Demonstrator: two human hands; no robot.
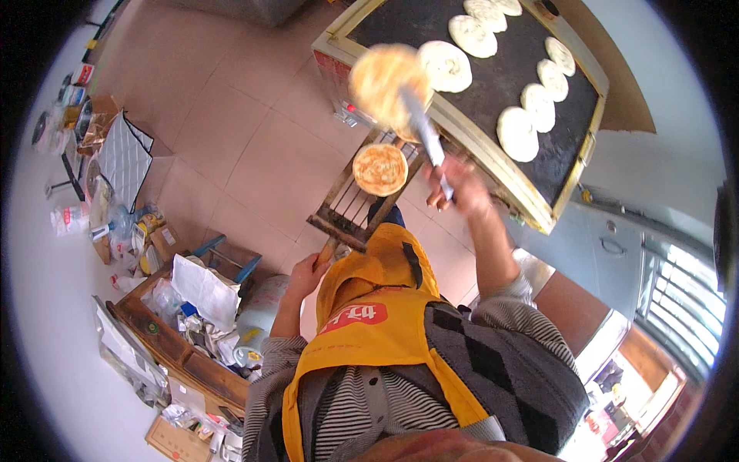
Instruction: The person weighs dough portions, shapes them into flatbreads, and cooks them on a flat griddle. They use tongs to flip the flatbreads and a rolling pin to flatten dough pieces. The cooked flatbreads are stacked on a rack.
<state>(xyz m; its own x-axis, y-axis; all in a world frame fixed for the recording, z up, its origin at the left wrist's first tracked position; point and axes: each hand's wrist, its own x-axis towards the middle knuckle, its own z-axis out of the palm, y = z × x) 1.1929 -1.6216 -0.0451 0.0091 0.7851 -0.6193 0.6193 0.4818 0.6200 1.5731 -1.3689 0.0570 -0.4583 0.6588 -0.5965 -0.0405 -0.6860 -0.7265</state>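
Note:
My left hand (305, 277) is closed around the wooden handle (327, 252) of a metal-barred rack (340, 216). A browned round flatbread (380, 169) lies on its bars. In my right hand (465, 187) is a spatula-like metal tool (426, 134), its flat blade pointing away from me. The blade overlaps a larger browned flatbread (384, 84), blurred by motion, beside the griddle's near-left edge; whether the blade carries or only touches it, I cannot tell. Beneath that bread, the edge of another flatbread (409, 136) shows. Pale flatbreads (444, 66) lie in two rows on the dark griddle (491, 92).
A raised metal rim (479, 156) borders the griddle. Tiled floor (254, 156) stretches to the left. A gas cylinder (262, 315) stands near my left elbow, beside a wooden cabinet (167, 341) heaped with paper and bags. Boxes and bottles (124, 225) line the left wall.

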